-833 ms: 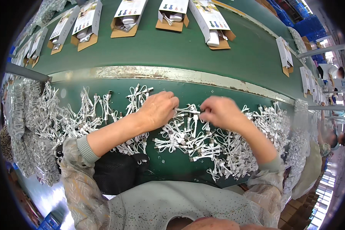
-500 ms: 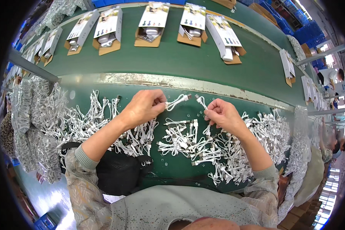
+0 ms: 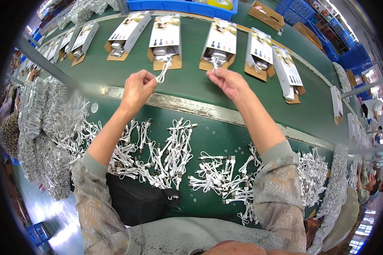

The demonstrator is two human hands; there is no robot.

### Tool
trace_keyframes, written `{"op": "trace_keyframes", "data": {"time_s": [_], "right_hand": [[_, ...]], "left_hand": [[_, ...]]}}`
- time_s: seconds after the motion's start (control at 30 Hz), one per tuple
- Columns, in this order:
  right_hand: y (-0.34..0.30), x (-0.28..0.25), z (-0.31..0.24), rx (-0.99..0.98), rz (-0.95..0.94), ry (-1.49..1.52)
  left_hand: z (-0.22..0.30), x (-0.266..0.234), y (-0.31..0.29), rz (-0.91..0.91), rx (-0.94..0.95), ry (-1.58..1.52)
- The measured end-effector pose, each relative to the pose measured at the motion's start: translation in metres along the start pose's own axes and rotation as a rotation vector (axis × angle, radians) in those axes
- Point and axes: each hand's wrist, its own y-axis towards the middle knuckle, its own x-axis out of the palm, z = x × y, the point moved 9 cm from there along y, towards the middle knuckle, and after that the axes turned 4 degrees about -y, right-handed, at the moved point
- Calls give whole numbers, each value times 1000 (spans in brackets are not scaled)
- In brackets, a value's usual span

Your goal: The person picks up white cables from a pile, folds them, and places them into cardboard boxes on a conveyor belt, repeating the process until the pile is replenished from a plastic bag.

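My left hand (image 3: 137,90) pinches a looped white USB cable (image 3: 163,71), which stands up at the open end of a printed box (image 3: 165,37). To the right, my right hand (image 3: 230,81) closes its fingertips on another white cable (image 3: 215,63) at the mouth of a second box (image 3: 221,39). Both boxes lie with brown flaps folded out toward me, and white parts show inside. Whether the right cable is inside its box or just in front, I cannot tell. Below my arms, loose piles of white cables (image 3: 176,146) cover much of the green table (image 3: 208,208).
More boxes (image 3: 129,29) lie along the green conveyor (image 3: 191,87), behind a worn metal rail (image 3: 170,102). Bagged cables (image 3: 51,127) hang at the left near a grey post (image 3: 47,59). A black bag (image 3: 134,199) sits before me. A blue tray (image 3: 178,7) stands beyond.
Both hands have moved forward from above the table to the boxes, carrying the cables. The boxes have shifted rightward in view, and the view itself has shifted slightly.
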Motion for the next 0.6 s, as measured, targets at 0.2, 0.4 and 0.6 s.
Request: {"op": "trace_keyframes", "data": {"time_s": [0.2,0.4,0.6], "right_hand": [[51,-29,-21,-104,257,-17],[43,-68,-28,-185,353,-198],[-39,-56,-21,-209,157,-791]], "left_hand": [[-3,36,59,73,31,218],[21,91,83,38,117,-81],[66,109,-7,-420,425,58]]}}
